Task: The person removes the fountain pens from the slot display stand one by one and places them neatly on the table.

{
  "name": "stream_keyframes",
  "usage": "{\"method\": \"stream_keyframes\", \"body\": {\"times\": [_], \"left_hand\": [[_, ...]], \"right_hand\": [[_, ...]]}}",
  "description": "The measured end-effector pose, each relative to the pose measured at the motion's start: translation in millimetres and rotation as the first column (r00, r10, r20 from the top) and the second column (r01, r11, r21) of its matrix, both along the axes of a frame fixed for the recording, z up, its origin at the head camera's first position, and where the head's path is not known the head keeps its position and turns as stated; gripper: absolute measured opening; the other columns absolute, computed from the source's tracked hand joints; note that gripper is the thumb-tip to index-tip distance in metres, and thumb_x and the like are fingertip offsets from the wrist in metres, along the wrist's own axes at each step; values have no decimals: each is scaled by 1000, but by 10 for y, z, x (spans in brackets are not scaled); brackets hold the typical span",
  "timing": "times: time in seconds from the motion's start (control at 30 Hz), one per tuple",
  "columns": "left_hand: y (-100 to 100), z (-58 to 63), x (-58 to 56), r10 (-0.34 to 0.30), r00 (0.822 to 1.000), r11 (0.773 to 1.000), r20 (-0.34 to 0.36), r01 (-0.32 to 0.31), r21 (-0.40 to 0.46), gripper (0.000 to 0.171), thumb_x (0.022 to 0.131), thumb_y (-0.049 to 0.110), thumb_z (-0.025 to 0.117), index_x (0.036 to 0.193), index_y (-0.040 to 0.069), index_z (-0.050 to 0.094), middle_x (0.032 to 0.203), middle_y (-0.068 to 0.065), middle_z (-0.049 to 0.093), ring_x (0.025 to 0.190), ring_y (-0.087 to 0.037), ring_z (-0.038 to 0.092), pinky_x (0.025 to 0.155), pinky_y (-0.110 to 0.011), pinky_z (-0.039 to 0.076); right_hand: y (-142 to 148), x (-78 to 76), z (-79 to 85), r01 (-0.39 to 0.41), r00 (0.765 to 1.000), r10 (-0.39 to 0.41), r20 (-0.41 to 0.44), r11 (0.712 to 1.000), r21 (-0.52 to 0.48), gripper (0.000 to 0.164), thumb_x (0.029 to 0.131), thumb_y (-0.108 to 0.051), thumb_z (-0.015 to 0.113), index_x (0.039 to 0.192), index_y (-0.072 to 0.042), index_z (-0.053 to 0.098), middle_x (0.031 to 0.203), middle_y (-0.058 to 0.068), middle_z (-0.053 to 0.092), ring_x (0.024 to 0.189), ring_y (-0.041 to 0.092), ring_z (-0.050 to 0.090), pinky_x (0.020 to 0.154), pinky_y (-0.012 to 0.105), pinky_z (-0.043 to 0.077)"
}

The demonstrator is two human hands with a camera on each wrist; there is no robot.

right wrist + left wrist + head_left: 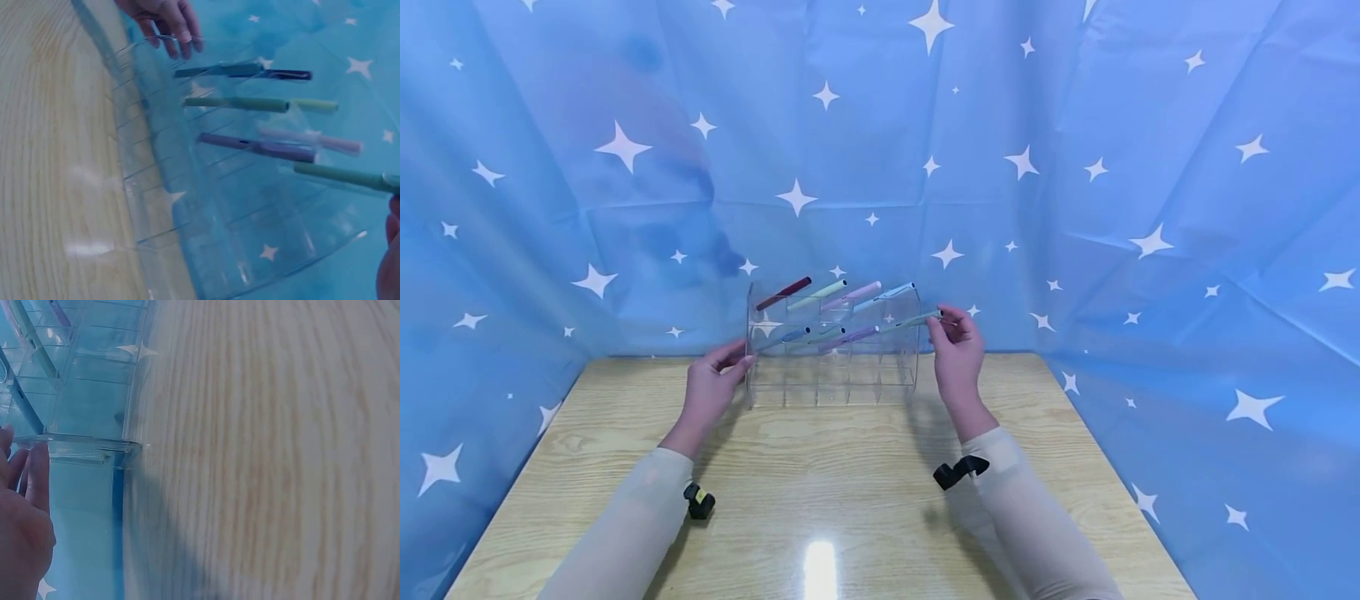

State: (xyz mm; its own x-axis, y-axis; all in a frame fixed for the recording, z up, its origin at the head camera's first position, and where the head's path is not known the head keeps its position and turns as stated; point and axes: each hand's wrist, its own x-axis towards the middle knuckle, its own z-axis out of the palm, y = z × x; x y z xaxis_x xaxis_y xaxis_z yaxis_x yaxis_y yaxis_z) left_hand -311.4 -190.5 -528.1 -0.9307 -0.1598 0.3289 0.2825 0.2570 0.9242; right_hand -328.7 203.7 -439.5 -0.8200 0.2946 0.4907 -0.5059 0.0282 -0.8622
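Note:
A clear plastic pen rack (832, 387) with tiered compartments stands toward the back of the table. My left hand (718, 372) holds its left side panel between thumb and fingers. At the rack's right end, my right hand (958, 343) pinches a green pen (917, 319) near its upper end; the pen slants over the second row. That row also carries a blue pen (796, 335), a green pen (237, 104) and a purple pen (859, 334). Above them lean a dark red pen (784, 293), a light green pen (820, 294), a pink pen (859, 293) and a light blue pen (886, 297).
The wood-grain table (805, 483) extends in front of the rack. A blue curtain (865, 150) with white stars hangs close behind it and along both sides. Small black devices are strapped at both wrists.

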Motion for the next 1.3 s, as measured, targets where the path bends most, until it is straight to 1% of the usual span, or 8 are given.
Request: {"method": "stream_keyframes", "body": {"times": [0.13,0.33,0.57,0.67,0.83,1.0,1.17,1.3], "left_hand": [[-2,6,4,6,1000,1000,-10,-7,-12,39,106,17,79,141,1,73,130,-21,77,101,4,67,82,-9,61],[-2,15,7,11,1000,1000,-9,-11,-8,40,106,17,79,142,0,73,130,-21,77,102,4,67,83,-8,61],[10,26,12,8,1000,1000,-5,-8,-14,39,105,15,79,142,0,72,130,-21,77,102,1,67,84,-10,62],[13,31,15,11,1000,1000,-9,-11,-20,38,105,14,79,141,1,73,129,-21,78,102,2,67,85,-10,62],[16,30,8,10,1000,1000,-15,-10,-8,38,106,14,79,140,-1,73,129,-21,77,102,2,67,84,-11,64],[13,22,14,7,1000,1000,-12,-7,-14,39,106,16,78,141,0,73,130,-21,77,104,-3,68,85,-12,64],[27,18,34,24,1000,999,-5,-24,-44,40,106,18,79,142,2,73,129,-19,78,109,-13,71,85,-10,62],[34,26,32,30,999,998,-18,-31,-53,40,106,18,79,142,3,73,128,-19,78,111,-17,72,84,-10,62]], "right_hand": [[41,23,42,-7,999,5,-37,999,-53,24,104,-1,76,127,5,71,108,9,70,89,15,71,69,26,62],[-6,90,5,-76,995,74,-64,997,-30,21,104,2,74,124,8,71,102,11,70,82,11,69,65,29,62],[-258,209,-137,-168,986,168,6,985,22,22,103,3,73,124,7,73,98,5,73,76,11,65,64,26,63],[-395,280,-207,-211,977,208,51,976,59,21,103,2,74,124,3,75,96,2,73,78,12,65,64,25,63],[-608,383,-308,-279,956,268,116,956,88,21,102,2,76,123,3,77,94,1,76,76,11,67,64,25,63],[-782,461,-425,-356,924,327,199,926,129,22,102,-1,77,123,1,79,96,5,78,77,12,69,64,26,64],[-923,501,-603,-452,868,391,307,878,160,24,104,-6,77,127,-1,79,102,7,79,83,16,73,66,24,64],[-1032,512,-747,-510,828,424,367,842,176,27,104,-7,77,130,1,78,106,6,77,88,17,75,67,32,67]]}}
